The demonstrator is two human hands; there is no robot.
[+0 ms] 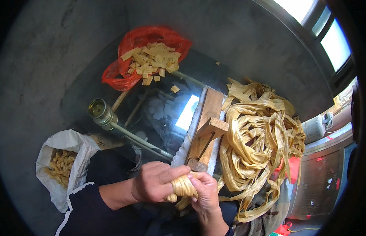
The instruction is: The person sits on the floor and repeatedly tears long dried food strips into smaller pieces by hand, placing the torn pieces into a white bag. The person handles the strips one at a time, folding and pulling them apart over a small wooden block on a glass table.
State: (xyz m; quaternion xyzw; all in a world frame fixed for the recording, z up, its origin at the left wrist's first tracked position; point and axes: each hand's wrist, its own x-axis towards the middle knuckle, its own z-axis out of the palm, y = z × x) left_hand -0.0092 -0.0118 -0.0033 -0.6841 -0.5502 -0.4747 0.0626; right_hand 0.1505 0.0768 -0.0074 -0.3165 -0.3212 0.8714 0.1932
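My left hand (153, 181) and my right hand (207, 191) meet in front of my body. Between them is a folded, wrapped bundle of pale tan strip (185, 186), gripped from both sides. Just beyond the fingers lies a wooden block fixture (207, 113), with a raised wooden piece (214, 127) and a thin dark metal rod or blade (207, 146) slanting down from it. A white fluffy cloth (183, 156) lies under the fixture. To the right, long tan ribbons (256, 141), seemingly dried plant material, form a large loose heap. Some strands hang near my right hand.
Cut tan pieces (159, 57) fill an open red plastic bag (126, 73) on the glass tabletop (159, 109); a few lie loose beside it. A jar (103, 113) stands at the table's left edge. A white sack (82, 144) at left holds small tan pieces (63, 166).
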